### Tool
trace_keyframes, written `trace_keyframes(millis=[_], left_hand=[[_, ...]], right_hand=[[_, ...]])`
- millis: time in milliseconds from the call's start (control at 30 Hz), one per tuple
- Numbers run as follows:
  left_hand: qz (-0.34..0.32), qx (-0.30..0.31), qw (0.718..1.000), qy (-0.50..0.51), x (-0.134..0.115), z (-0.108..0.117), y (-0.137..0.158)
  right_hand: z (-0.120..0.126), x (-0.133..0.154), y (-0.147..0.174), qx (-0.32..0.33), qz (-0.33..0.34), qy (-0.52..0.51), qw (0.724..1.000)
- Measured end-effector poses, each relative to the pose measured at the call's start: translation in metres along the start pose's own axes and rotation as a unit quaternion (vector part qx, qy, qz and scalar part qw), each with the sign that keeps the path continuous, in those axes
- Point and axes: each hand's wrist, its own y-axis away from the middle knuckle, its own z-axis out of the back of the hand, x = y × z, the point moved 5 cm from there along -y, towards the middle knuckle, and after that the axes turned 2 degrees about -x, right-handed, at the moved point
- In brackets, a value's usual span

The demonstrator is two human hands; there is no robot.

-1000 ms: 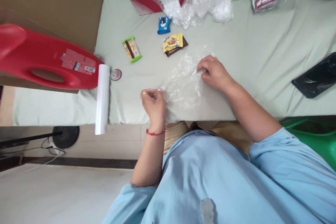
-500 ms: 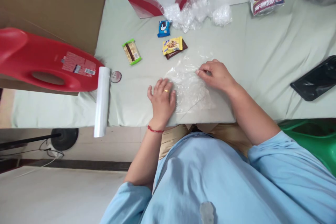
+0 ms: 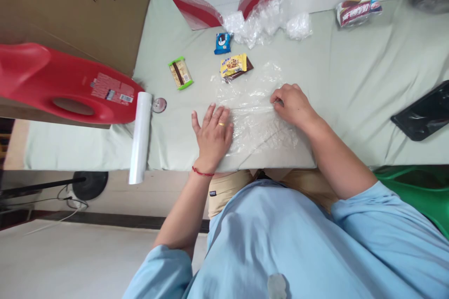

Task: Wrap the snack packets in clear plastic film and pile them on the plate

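Thin clear plastic film point(image 3: 256, 124), wrinkled and shiny, lies spread on the table between my hands; whether it is a sheet or a bag I cannot tell. My left hand point(image 3: 213, 133) rests flat at its left edge with fingers spread. On the other side my right hand point(image 3: 291, 103) is pinched closed on the film. Just beyond it, a yellow cookie packet point(image 3: 233, 65) overlaps a dark brown packet point(image 3: 249, 64). A small blue packet point(image 3: 222, 43) and a green-ended snack bar point(image 3: 180, 73) lie farther back and to the left.
A white plastic roll point(image 3: 141, 138) overhangs the front edge beside a red jug point(image 3: 66, 84). Behind are a water carton point(image 3: 213, 4) and crumpled clear plastic point(image 3: 263, 18). A wrapped snack pack point(image 3: 358, 9) and a black object point(image 3: 423, 110) lie rightward, a round lid-like piece point(image 3: 159, 105) leftward.
The film is spread wider and flatter, now reaching closer to the cookie packet. My right hand has shifted slightly right with it; my left fingers have spread. The whole view has shifted a little.
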Motion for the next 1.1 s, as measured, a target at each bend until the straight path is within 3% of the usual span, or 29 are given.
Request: trace_keyframes(millis=[100, 167, 233, 300, 367, 433, 500, 600, 700, 767, 900, 1100], left_hand=[[0.056, 0.065, 0.996, 0.011, 0.024, -0.004, -0.001], [0.092, 0.061, 0.993, 0.051, 0.046, -0.001, 0.001], [0.119, 0.005, 0.987, 0.107, 0.066, 0.011, 0.003], [0.15, -0.092, 0.973, 0.15, 0.077, 0.029, 0.004], [0.154, -0.178, 0.957, 0.167, 0.073, 0.046, 0.001], [0.114, -0.209, 0.957, 0.167, 0.052, 0.056, -0.008], [0.053, -0.173, 0.97, 0.162, 0.025, 0.052, -0.021], [-0.006, -0.052, 0.992, 0.111, 0.0, 0.025, -0.038], [-0.017, 0.081, 0.996, 0.017, 0.007, -0.006, -0.041], [-0.018, 0.127, 0.991, -0.021, 0.021, -0.017, -0.037], [-0.018, 0.135, 0.989, -0.051, 0.043, -0.019, -0.031], [-0.035, 0.113, 0.992, -0.054, 0.037, -0.016, -0.029]], right_hand=[[0.006, -0.009, -0.001, -0.028, -0.028, 0.016, 0.999], [0.011, -0.014, -0.001, -0.042, -0.048, 0.022, 0.998], [0.016, -0.014, -0.001, -0.051, -0.062, 0.029, 0.996], [0.022, -0.006, 0.0, -0.075, -0.055, 0.037, 0.995], [0.027, 0.008, 0.002, -0.107, -0.023, 0.033, 0.993], [0.027, 0.023, 0.004, -0.117, 0.027, 0.018, 0.993], [0.02, 0.034, 0.006, -0.087, 0.081, 0.01, 0.993], [0.004, 0.036, 0.008, -0.01, 0.119, 0.038, 0.992], [-0.006, 0.024, 0.008, 0.038, 0.08, 0.089, 0.992], [-0.005, 0.018, 0.007, 0.044, 0.055, 0.11, 0.991], [0.005, 0.017, 0.006, 0.034, 0.051, 0.122, 0.991], [0.018, 0.014, 0.001, -0.003, 0.032, 0.086, 0.996]])
